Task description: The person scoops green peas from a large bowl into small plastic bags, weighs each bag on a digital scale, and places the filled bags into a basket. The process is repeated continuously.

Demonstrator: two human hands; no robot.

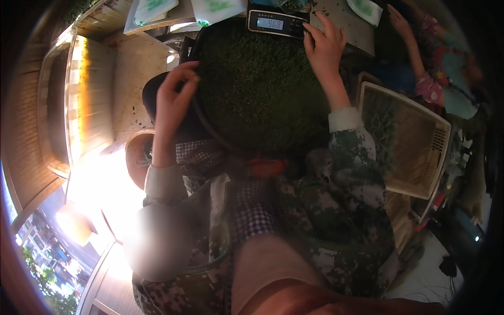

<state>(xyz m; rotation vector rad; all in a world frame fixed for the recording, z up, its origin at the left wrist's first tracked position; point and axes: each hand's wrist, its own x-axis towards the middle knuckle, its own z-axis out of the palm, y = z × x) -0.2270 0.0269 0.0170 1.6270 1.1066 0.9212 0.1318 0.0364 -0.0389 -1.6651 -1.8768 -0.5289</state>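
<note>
My right hand (326,48) reaches over the far edge of a round dark tray, its fingers spread and a fingertip at the right end of a black digital scale (276,23) with a lit display. It holds nothing. The wide tray (220,137) is in front of me, filled with a layer of small green plant bits (262,84); their exact kind is too fine to make out. My left hand (176,94) is at the tray's left rim, fingers bent and thumb apart, with nothing visible in it. Something dark rests on top of the scale, cut off by the upper edge.
Plastic bags with green print (218,10) lie on the table at the back. On the right stand a cream plastic crate (415,142) and, beyond it, another person's hand (400,21). A round brown container (139,157) stands at left, near a bright glare.
</note>
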